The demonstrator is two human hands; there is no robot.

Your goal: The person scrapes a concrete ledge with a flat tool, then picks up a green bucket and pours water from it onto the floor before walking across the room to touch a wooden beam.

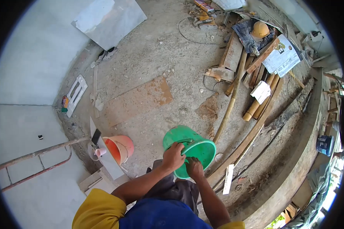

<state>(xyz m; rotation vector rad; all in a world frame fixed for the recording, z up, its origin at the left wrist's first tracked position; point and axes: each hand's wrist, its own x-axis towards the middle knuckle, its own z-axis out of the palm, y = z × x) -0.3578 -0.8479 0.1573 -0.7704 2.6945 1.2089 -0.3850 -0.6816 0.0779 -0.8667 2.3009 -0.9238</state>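
Note:
A green bucket [208,150] is tilted in front of my legs, with its mouth turned toward me. My left hand [174,157] is closed on the bucket's rim, near where the handle attaches. Over the near side of the mouth, my right hand [195,169] reaches into the bucket with its fingers bent. Whether those fingers hold anything is hidden by the hand and the shade inside. An orange-pink bucket [128,147] stands on the floor to the left, beside a pale board [110,162] with a phone [96,136] and a pink cup [100,152] on it.
Bamboo poles [233,103] and wooden planks [231,53] lie at the right, near a yellow hard hat [260,29]. A flat brown board [141,100] rests on the dusty floor ahead. A metal frame [38,153] leans at the left. A dark blue pail [325,145] is far right.

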